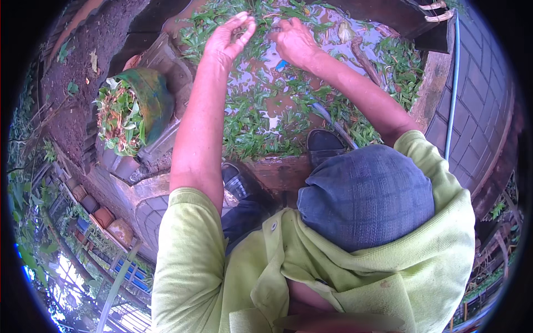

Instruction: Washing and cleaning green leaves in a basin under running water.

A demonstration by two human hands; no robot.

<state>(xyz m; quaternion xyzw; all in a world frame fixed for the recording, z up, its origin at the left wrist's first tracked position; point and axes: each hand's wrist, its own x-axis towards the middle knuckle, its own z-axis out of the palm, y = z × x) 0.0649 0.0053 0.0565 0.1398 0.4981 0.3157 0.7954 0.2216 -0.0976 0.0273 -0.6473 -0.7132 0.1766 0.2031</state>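
Over a patch of wet grass (258,129) and muddy water, my left hand (231,37) is raised with curved fingers. A gap shows between its thumb and fingers, and I see nothing held there. To its right, my right hand (295,43) reaches low with bent fingers at the grass. Its fingertips are blurred, so whether they pinch anything is unclear. A small blue scrap (281,65) lies in the mud just below the right hand. Muddy water (279,106) shows between the grass blades nearer to me.
A tilted green container (156,104) full of leaves and plant litter stands at left. A brown stick (364,58) and a grey pipe-like piece (333,123) lie in the grass. Paving (479,91) and a pale blue hose (454,87) run along the right. My sandalled foot (325,143) is at the grass edge.
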